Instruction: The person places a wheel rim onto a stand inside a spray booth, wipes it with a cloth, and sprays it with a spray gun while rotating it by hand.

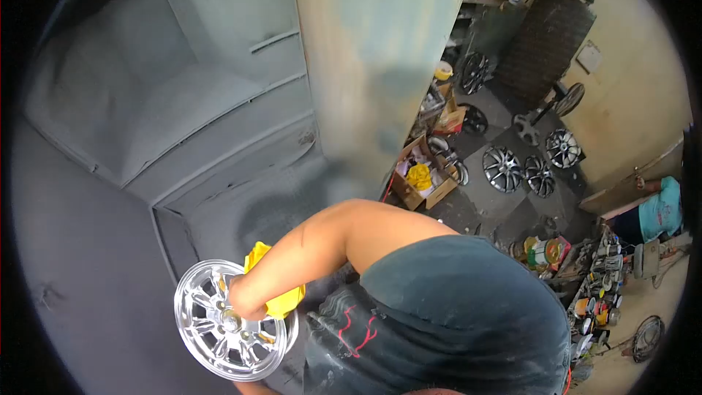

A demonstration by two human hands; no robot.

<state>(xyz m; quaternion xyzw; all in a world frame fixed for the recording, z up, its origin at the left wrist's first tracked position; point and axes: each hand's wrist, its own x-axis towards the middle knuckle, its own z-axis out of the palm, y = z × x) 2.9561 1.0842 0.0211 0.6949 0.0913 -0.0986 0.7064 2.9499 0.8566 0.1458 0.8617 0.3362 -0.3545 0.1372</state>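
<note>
A shiny chrome wheel rim (197, 333) with several spokes is tilted at the lower left. My right hand (247, 301) is closed at the near edge of its face, beside the hub, fingers mostly hidden. A bright yellow cloth (289, 301) bunches out on both sides of that hand and wrist, and yellow also shows between the spokes. Of my left arm only a piece of forearm (252, 389) appears at the bottom edge, below the rim. My left hand itself is hidden there, so its grip cannot be seen.
Grey booth walls (95, 227) surround the rim, with a pale panel (373, 51) behind. To the right, several wheels (502, 169) lie on the floor by a cardboard box (439, 194) containing yellow material. Cans (585, 307) crowd a shelf near another person (659, 210).
</note>
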